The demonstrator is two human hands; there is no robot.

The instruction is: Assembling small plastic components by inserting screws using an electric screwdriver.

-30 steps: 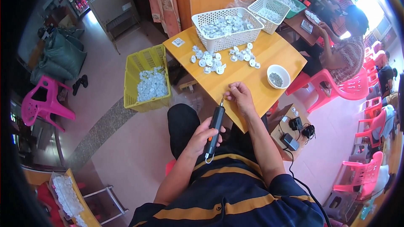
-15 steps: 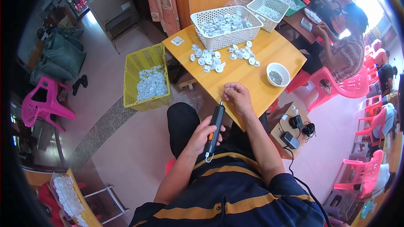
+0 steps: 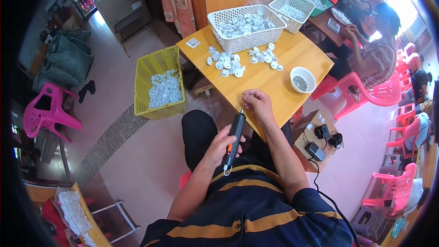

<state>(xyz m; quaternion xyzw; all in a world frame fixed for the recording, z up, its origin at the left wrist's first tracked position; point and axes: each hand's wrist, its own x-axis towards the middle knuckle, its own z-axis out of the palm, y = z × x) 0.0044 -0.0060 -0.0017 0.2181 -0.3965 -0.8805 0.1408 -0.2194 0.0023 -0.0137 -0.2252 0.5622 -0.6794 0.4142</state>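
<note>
My left hand [image 3: 221, 148] is wrapped round the black body of an electric screwdriver [image 3: 234, 137], which has an orange switch and a wire loop at its lower end. The tool's thin bit points up and away toward my right hand [image 3: 257, 103]. There, thumb and fingers are pinched together at the bit's tip, above the near edge of the yellow table [image 3: 215, 74]; whatever they hold is too small to make out. Farther back on the tabletop lie several small white round plastic parts [image 3: 230, 65]. A white bowl [image 3: 309, 74] of small metal screws stands to the right.
White perforated baskets [image 3: 249, 42] of white parts stand at the table's back. A yellow crate [image 3: 157, 115] with more parts sits on the floor at left. Power adapters [image 3: 314, 151] and a cable rest on a wooden box [image 3: 299, 145] at right. Another person [image 3: 372, 59] sits beyond.
Both hands hold nearly the same pose. The screwdriver has shifted only slightly, its tip still at my right fingers.
</note>
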